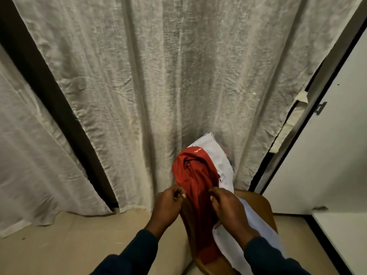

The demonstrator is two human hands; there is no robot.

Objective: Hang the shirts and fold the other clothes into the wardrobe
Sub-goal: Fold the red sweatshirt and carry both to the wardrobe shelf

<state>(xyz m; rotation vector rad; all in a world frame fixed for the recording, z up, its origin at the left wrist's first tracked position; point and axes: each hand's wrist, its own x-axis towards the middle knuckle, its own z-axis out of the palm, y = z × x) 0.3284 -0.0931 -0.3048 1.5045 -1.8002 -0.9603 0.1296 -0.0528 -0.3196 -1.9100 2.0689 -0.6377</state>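
Observation:
A red garment (196,171) is draped over a brown wooden chair (258,203), bunched at its top. Under and behind it lies a white garment (222,159), which also hangs down the chair's right side. My left hand (168,205) pinches the red garment's left edge with curled fingers. My right hand (226,207) grips its right edge and rests on the white garment. Both forearms wear dark blue sleeves. The chair's seat is mostly hidden by cloth and my arms.
A wrinkled off-white curtain (158,76) hangs across the whole back, with a dark gap (59,116) at the left. A white wardrobe panel (327,145) with a black edge stands at the right, a white shelf (341,235) below it. Beige floor (69,245) lies at the lower left.

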